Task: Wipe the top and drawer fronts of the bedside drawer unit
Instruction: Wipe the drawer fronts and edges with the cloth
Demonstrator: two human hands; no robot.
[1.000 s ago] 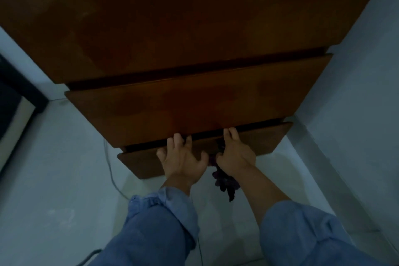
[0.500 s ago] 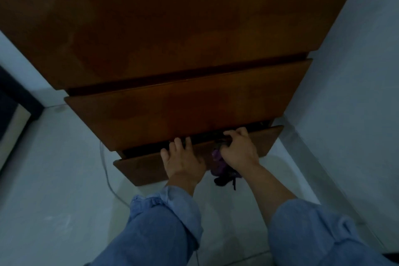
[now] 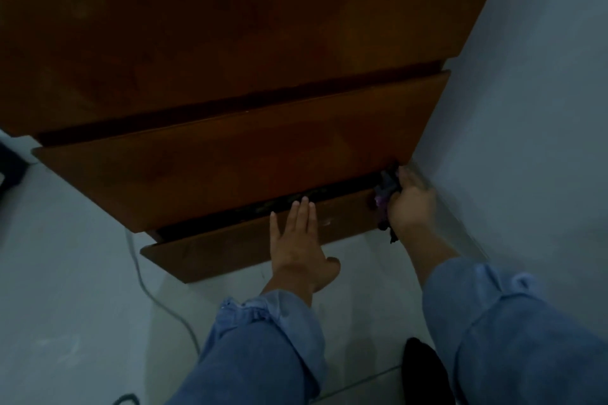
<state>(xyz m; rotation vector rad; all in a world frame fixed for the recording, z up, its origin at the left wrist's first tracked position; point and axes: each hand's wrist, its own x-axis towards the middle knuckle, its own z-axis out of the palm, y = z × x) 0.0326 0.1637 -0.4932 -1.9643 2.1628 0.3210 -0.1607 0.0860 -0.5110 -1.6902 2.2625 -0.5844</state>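
A brown wooden drawer unit (image 3: 230,43) fills the upper view, seen from above. Its middle drawer front (image 3: 230,161) juts out, and the bottom drawer front (image 3: 214,250) sits pulled out a little further. My left hand (image 3: 297,240) lies flat on the bottom drawer front, fingers together and pointing at the gap above it. My right hand (image 3: 411,204) is closed around a dark purple cloth (image 3: 385,197) at the right end of the bottom drawer, pressed against the front near the wall.
A pale wall (image 3: 526,108) runs close along the unit's right side, with a skirting strip (image 3: 460,227) beside my right hand. A grey cable (image 3: 158,296) trails over the light floor on the left. A dark object (image 3: 424,371) lies low between my blue sleeves.
My right hand has slid the cloth from the middle of the bottom drawer to its right end. My left hand has flattened on the drawer front and shifted slightly right.
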